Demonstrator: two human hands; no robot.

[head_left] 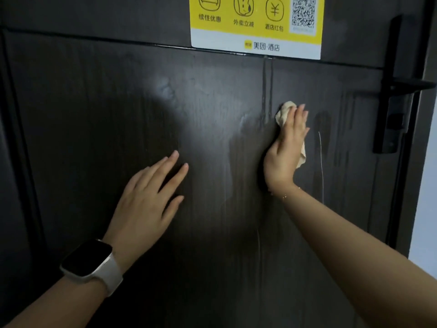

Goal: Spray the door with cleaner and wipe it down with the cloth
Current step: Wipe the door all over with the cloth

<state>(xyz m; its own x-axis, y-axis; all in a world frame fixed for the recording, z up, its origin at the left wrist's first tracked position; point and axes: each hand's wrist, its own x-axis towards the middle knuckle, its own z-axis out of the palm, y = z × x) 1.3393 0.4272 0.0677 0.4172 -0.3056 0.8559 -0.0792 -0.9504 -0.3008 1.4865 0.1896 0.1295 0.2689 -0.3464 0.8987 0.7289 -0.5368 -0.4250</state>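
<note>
A dark brown wooden door (118, 102) fills the view, with wet streaks and drip lines running down its middle. My right hand (287, 147) presses a crumpled beige cloth (285, 112) flat against the door, right of centre; its fingers are straight and point up. The cloth shows above the fingertips and at the hand's right side. My left hand (149, 200) lies flat on the door lower left of it, fingers spread, holding nothing. A watch with a pale strap sits on the left wrist. No spray bottle is in view.
A yellow and white sticker (257, 22) with a QR code is stuck at the top of the door. A black lever handle and lock plate (397, 100) sit at the right edge. A pale wall (425, 209) shows beyond the frame on the right.
</note>
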